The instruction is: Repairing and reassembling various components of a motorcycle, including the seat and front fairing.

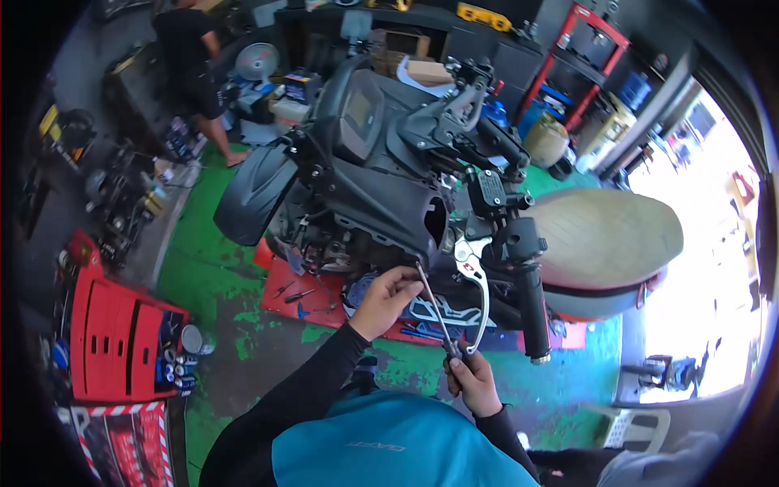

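Note:
My right hand (473, 383) is closed around the dark handle of a screwdriver (436, 310). Its long metal shaft slants up and away toward the motorcycle. Near the shaft's tip, the fingers of my left hand (388, 299) are bent together against the metal; any small part between them is too small to make out. Just beyond the tip is the lower edge of the motorcycle's black front fairing (369, 203). A silver brake lever (480, 296) curves down to the right of the shaft, beside the black handlebar grip (532, 312).
Under the motorcycle, a red mat (276, 294) holds several tools, including a screwdriver (299, 296). The tan seat (604, 239) extends right. A red tool cabinet (122, 337) stands left. Another person (191, 65) stands at the back left, near a fan (257, 61).

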`<action>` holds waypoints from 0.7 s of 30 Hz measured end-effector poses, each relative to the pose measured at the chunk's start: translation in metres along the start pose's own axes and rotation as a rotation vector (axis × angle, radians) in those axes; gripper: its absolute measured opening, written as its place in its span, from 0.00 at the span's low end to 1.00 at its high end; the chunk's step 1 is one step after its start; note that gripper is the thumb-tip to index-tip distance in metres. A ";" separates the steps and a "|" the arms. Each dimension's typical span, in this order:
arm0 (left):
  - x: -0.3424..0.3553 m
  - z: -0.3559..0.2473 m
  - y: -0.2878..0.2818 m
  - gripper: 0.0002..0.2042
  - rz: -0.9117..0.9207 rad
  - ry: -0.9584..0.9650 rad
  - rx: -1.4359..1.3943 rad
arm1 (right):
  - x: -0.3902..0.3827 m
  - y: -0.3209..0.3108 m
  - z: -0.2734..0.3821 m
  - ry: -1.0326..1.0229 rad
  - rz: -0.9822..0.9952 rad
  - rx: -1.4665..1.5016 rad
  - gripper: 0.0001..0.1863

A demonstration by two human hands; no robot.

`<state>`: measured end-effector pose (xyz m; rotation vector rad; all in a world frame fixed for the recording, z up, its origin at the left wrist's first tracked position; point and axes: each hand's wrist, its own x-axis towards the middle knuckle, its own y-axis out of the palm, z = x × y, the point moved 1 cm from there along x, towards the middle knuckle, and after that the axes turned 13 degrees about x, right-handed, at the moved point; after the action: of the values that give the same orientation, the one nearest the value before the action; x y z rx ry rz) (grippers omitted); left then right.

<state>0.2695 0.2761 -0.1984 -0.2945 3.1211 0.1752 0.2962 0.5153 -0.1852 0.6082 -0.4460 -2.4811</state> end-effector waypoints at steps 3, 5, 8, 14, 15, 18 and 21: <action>-0.001 0.009 -0.013 0.12 -0.049 -0.001 0.070 | -0.013 0.008 -0.009 -0.010 -0.065 -0.032 0.23; 0.002 0.008 -0.016 0.11 -0.093 0.059 0.108 | -0.019 0.016 -0.012 -0.020 -0.100 -0.040 0.23; 0.005 0.004 -0.021 0.11 -0.225 0.200 0.188 | -0.023 0.031 -0.009 -0.056 -0.141 -0.060 0.23; 0.003 -0.002 -0.022 0.16 -0.225 0.194 0.283 | -0.023 0.048 0.013 -0.087 -0.148 -0.193 0.22; 0.001 -0.005 -0.022 0.18 -0.235 0.203 0.271 | -0.021 0.052 0.018 -0.104 -0.126 -0.266 0.21; -0.006 -0.015 -0.019 0.20 -0.175 0.171 0.201 | -0.017 0.059 0.020 -0.150 -0.121 -0.316 0.21; -0.009 -0.032 -0.017 0.20 -0.139 0.107 0.162 | -0.015 0.062 0.016 -0.187 -0.129 -0.290 0.20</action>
<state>0.2817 0.2573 -0.1688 -0.5319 3.1772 -0.0961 0.3254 0.4776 -0.1402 0.2981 -0.1119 -2.6703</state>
